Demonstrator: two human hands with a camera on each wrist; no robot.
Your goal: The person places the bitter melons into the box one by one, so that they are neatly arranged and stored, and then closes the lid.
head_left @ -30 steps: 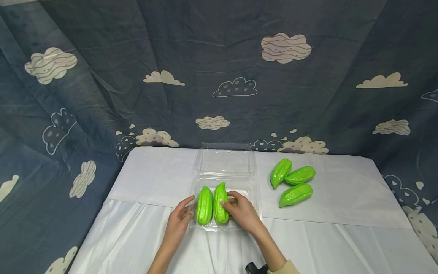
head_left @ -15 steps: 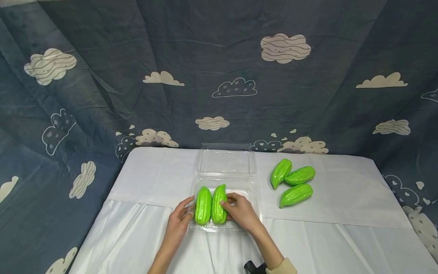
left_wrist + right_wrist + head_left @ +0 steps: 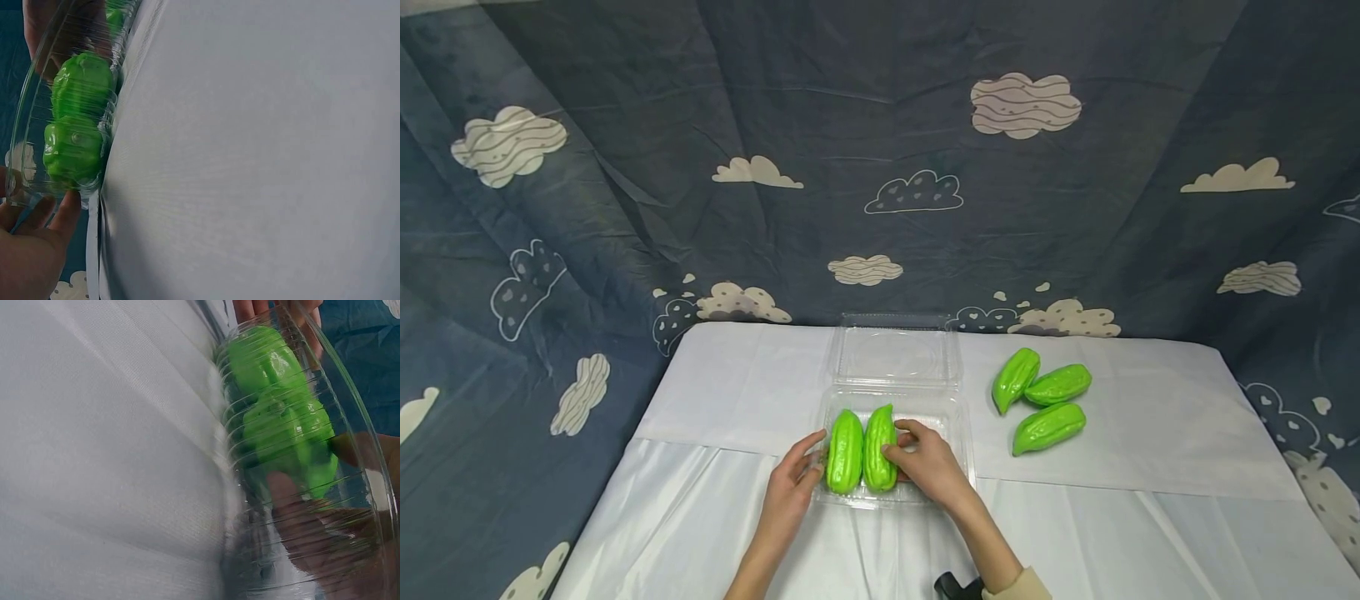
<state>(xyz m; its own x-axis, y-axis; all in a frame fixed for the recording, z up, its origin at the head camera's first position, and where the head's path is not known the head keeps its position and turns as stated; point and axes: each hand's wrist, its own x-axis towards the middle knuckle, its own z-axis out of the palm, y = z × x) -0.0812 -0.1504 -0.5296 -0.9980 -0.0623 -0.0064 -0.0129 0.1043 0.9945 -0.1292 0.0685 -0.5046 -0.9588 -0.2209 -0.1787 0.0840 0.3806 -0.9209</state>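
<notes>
left hand (image 3: pixel 790 479): fingers loosely spread, tips at the left wall of a clear rectangular plastic box (image 3: pixel 936 408). right hand (image 3: pixel 928 462): thumb and fingers pinch the right-hand glossy green ridged gourd (image 3: pixel 880 450), inside the box beside its twin (image 3: pixel 845 454). right wrist view adds, through the ribbed wall, a low fingertip mostly hidden in the head view; the latter shows three loose gourds (image 3: pixel 1048 427) on the white-covered worktop (image 3: pixel 1150 417).

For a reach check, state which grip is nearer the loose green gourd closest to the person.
Right. The right grip is left of the loose gourd; the left grip is farther left, at the left side of the clear tray.
</notes>
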